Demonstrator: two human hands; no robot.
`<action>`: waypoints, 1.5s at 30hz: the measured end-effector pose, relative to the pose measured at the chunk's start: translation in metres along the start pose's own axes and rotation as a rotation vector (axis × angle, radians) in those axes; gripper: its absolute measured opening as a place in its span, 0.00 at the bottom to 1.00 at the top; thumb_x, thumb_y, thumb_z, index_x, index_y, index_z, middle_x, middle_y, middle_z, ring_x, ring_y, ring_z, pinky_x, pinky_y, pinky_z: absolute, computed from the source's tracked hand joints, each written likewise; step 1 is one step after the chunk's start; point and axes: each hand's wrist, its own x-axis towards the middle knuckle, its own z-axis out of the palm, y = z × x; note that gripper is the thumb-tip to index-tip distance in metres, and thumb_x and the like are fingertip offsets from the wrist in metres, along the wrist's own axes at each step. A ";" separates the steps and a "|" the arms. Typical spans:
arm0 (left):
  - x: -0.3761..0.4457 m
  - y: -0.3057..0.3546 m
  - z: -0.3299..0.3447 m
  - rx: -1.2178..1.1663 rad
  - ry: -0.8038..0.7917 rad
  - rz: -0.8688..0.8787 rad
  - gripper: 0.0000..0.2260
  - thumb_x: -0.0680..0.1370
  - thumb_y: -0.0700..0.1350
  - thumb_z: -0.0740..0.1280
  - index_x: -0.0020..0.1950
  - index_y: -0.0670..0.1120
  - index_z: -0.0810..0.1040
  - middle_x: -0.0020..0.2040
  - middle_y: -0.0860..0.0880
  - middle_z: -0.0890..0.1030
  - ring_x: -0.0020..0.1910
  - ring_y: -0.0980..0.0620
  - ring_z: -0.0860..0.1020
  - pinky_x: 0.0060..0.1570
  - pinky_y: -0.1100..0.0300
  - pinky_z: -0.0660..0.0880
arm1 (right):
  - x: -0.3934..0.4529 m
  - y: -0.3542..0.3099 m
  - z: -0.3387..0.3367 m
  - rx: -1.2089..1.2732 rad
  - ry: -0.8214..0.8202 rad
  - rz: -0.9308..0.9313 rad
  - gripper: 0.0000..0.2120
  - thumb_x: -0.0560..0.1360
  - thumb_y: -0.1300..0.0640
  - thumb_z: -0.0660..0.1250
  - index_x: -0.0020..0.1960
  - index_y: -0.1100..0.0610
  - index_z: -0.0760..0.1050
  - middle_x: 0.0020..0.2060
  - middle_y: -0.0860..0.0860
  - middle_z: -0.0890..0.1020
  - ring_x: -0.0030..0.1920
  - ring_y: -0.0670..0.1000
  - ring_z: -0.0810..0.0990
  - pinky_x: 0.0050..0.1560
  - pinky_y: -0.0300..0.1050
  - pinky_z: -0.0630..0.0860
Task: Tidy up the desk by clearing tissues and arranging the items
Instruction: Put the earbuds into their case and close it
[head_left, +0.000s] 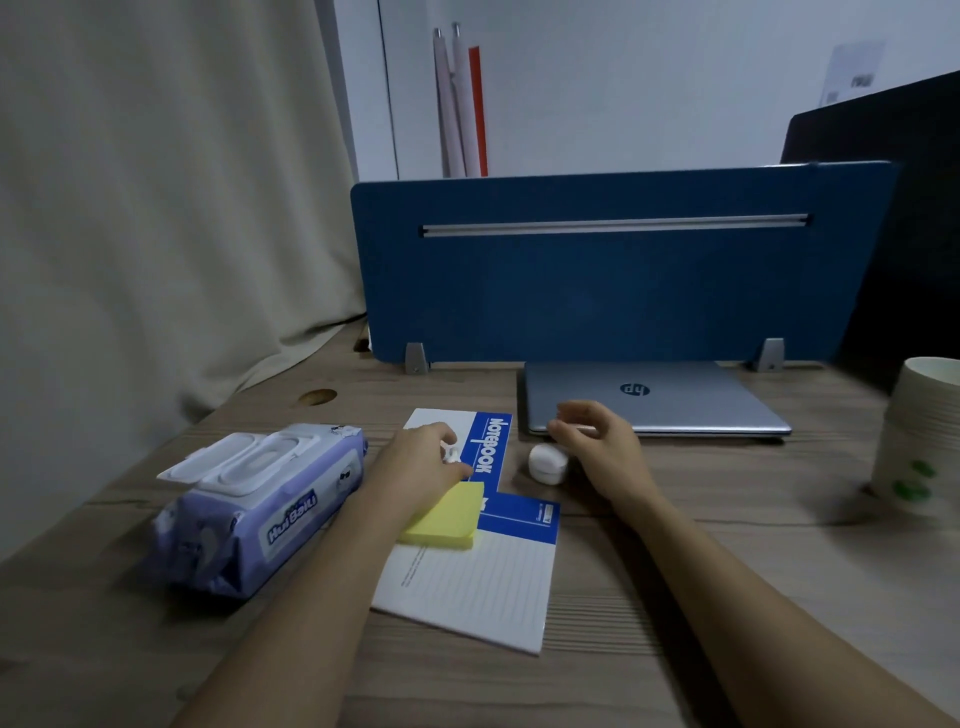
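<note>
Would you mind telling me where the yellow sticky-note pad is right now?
In the head view, the yellow sticky-note pad lies on the notebook, at desk centre, just under the left hand, right of the wet-wipes pack.

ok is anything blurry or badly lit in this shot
Head view: dim, bluish light overall; the stack of paper cups at the right edge is smeared by motion blur; the wet wipes pack looks slightly soft; the laptop reads sharper.

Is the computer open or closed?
Closed. The laptop lies flat on the desk with its lid down, logo facing up and no screen showing.
</note>
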 end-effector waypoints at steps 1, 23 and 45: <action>0.002 0.001 0.000 0.013 -0.002 -0.009 0.22 0.71 0.58 0.73 0.62 0.55 0.74 0.58 0.50 0.80 0.49 0.53 0.75 0.36 0.62 0.69 | -0.001 0.000 -0.002 -0.013 -0.059 0.008 0.15 0.72 0.50 0.73 0.57 0.50 0.78 0.53 0.45 0.83 0.53 0.44 0.81 0.52 0.41 0.77; -0.039 0.045 0.002 -0.270 0.211 0.461 0.19 0.72 0.56 0.73 0.60 0.55 0.74 0.56 0.55 0.78 0.52 0.55 0.77 0.50 0.59 0.78 | -0.008 -0.013 0.009 0.489 -0.326 0.200 0.16 0.71 0.55 0.75 0.57 0.57 0.78 0.49 0.56 0.85 0.51 0.56 0.85 0.44 0.42 0.80; -0.010 0.005 0.000 -0.215 0.220 0.261 0.12 0.75 0.53 0.71 0.56 0.56 0.74 0.53 0.58 0.78 0.48 0.60 0.76 0.40 0.67 0.71 | 0.002 0.001 0.001 0.005 0.044 0.099 0.07 0.76 0.60 0.65 0.49 0.54 0.82 0.44 0.48 0.84 0.47 0.48 0.82 0.46 0.43 0.79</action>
